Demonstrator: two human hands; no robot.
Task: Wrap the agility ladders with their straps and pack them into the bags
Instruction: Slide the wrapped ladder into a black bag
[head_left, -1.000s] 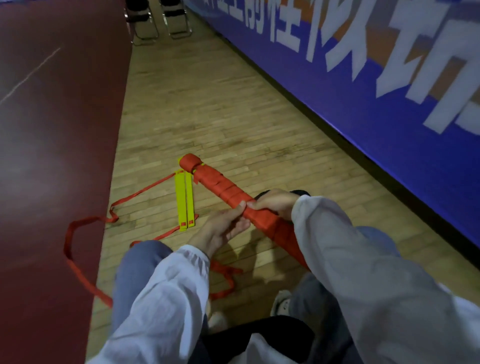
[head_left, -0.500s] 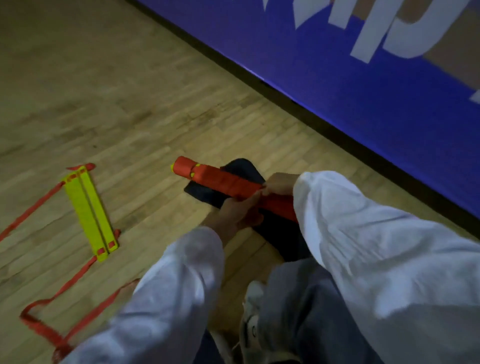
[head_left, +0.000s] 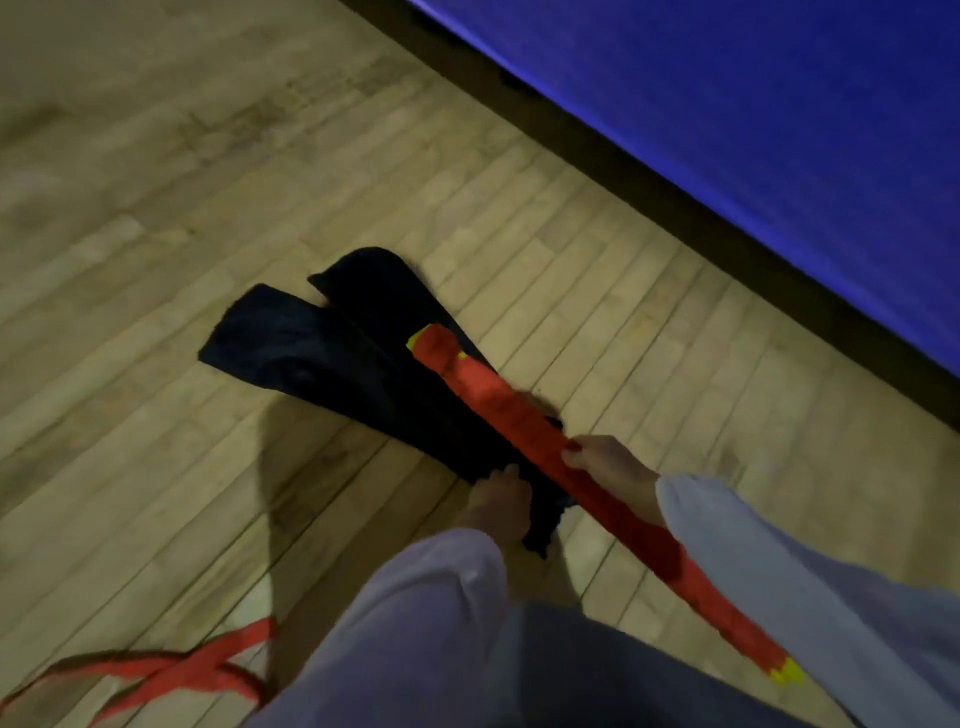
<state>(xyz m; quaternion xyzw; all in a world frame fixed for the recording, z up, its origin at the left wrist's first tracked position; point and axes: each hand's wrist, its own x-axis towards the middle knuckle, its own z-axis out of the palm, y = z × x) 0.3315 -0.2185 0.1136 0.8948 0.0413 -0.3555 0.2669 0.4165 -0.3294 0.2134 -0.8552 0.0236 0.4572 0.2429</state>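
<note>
The left hand (head_left: 497, 501) is no longer sharing the wrapped ladder (head_left: 511, 415). It is now touching the near end of the black bags (head_left: 311, 345) on the floor (head_left: 156, 208), too blurred to tell whether its fingers are pinching. The right hand (head_left: 608, 467) is gripping the wrapped ladder alone, fingers curled round its middle, its far end hanging over the bags. Wrapping is looking finished and bagging seems to be starting.

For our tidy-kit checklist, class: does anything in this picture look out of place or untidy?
Yes. A loose red strap lies crossed over itself on the floor at lower left, unwrapped, while the wrapped ladder in the right hand looks neatly bound.
</note>
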